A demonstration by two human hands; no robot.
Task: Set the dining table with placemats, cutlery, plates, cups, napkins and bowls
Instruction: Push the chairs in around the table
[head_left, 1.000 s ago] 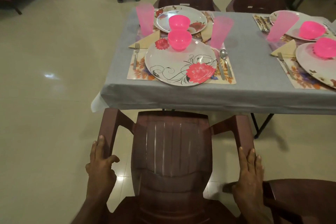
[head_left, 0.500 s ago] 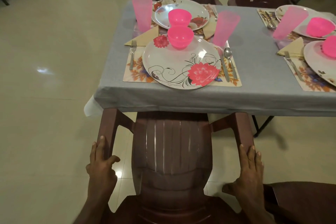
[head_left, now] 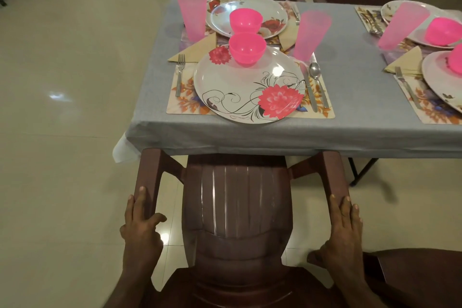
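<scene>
Head view: left hand [head_left: 140, 230] and right hand [head_left: 343, 230] each clenched on an armrest of the chair [head_left: 237, 210], whose front is tucked at the table [head_left: 250, 136] near edge. Place looks fully set: placemat [head_left: 185, 97], plate [head_left: 240, 87], bowl [head_left: 247, 49], cup [head_left: 311, 35], napkin [head_left: 195, 49], fork [head_left: 180, 75]. Likely final step, squaring the chair. Open floor at the left; another chair crowds the right.

Dim warm indoor light, glare on the floor tiles [head_left: 58, 96], edges bowed.
</scene>
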